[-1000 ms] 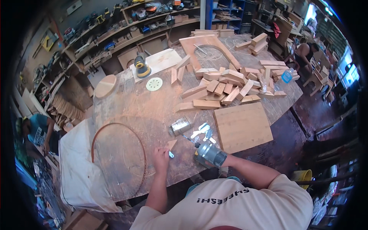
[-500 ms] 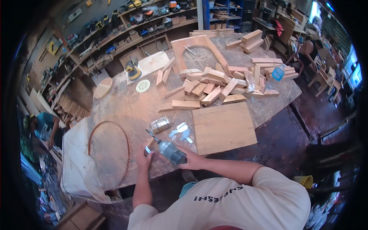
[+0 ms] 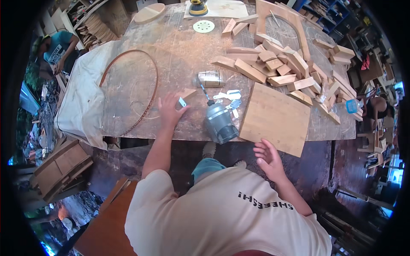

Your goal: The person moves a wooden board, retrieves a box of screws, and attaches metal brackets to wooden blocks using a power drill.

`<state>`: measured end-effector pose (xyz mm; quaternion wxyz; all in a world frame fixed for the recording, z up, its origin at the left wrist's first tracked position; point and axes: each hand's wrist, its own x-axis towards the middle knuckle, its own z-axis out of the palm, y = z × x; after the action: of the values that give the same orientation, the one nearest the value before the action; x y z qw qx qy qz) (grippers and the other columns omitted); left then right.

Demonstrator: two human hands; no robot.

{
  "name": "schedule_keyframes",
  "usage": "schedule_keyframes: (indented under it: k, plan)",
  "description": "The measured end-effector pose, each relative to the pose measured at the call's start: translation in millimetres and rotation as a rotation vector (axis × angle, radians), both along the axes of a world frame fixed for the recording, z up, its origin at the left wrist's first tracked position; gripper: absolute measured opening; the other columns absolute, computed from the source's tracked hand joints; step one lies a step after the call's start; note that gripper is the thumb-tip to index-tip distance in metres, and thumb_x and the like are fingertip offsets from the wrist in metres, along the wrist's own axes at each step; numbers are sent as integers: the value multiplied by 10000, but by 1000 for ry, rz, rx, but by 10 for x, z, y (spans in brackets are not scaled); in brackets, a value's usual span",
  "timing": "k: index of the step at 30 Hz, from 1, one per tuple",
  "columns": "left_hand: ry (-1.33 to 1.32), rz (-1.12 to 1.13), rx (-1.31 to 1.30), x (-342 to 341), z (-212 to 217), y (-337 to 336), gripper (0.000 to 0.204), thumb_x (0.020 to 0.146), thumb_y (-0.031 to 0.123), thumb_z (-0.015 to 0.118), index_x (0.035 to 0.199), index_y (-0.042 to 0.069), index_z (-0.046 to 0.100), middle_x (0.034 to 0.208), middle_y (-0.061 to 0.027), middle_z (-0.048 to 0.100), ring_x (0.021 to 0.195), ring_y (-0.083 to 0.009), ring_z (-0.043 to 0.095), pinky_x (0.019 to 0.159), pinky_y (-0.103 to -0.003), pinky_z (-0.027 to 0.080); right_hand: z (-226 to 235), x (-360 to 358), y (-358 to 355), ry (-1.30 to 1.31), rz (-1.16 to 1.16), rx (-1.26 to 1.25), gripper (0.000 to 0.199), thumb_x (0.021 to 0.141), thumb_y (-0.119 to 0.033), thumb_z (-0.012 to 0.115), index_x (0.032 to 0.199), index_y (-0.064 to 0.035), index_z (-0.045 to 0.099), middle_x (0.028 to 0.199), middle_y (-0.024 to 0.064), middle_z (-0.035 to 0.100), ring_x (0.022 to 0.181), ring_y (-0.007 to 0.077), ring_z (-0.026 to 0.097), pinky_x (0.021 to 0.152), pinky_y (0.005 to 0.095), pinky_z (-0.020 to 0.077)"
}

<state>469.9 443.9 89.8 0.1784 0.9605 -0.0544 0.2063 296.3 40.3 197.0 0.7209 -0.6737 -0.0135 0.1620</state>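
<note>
My left hand (image 3: 170, 113) rests at the table's near side, thumb and forefinger around a small pale plate (image 3: 183, 102) beside a short wood offcut (image 3: 187, 92). My right hand (image 3: 269, 158) is off the table's front edge, fingers apart and holding nothing, just below a flat square wooden board (image 3: 276, 117). Between my hands a grey power drill (image 3: 221, 123) with a long bit lies on the table near its front edge. Beyond it are several flat metal plates (image 3: 232, 97) and a shiny clear-wrapped packet (image 3: 211, 78).
Cut wood blocks (image 3: 277, 64) are heaped at the right rear of the table (image 3: 179, 51). A thin curved strip (image 3: 157, 79) and white cloth (image 3: 83, 89) lie left. A sander (image 3: 198, 7), sanding disc (image 3: 203, 26) and bottle (image 3: 352, 106) are farther out. Another person (image 3: 60, 49) sits far left.
My right hand has let go of the drill and moved right, off the table's edge. The drill now lies on the table. The view has tilted down and shifted.
</note>
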Motion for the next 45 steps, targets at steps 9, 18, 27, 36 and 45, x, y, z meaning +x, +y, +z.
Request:
schedule_keyframes:
  k: [9,18,27,36,45]
  plan:
    - [80,-24,109,-56,207,-153,577,664,386,815,1106,96,584,1195,-122,595,1179,-312,520,1033,-550,323,69,-253,-332,1,-39,-19,673,841,10,621,1437,-11,307,1331,147,462,1157,199,516,971,328,430]
    - [-104,177,33,-468,-317,634,450,850,252,604,1211,-15,583,1064,-227,623,996,-386,584,862,-487,448,5,-903,-2279,-240,-61,-80,677,839,-61,667,1433,-39,344,1303,143,510,1126,207,556,947,345,472]
    - [488,423,45,-2273,-1044,-2739,600,902,488,576,1170,-49,587,1096,-269,632,1004,-382,622,854,-465,502,110,-2305,-5095,-93,-394,-61,666,877,-73,636,1459,-60,314,1303,151,482,1133,200,535,967,342,453]
    - [1301,-808,-338,-1901,-936,-8312,426,939,327,578,1179,-22,617,1202,-195,626,1095,-323,612,950,-383,471,-394,-2074,-7679,-185,-636,-242,581,869,-137,650,1397,-64,419,1215,143,570,1091,211,572,925,368,488]
    - [1210,-1423,-284,-1201,386,-12717,491,919,253,629,1323,5,502,1298,-179,567,1185,-266,560,993,-378,449,-2548,-5116,-10265,1057,-752,-908,541,841,-454,548,1059,29,658,1156,271,610,1104,399,582,934,440,468]
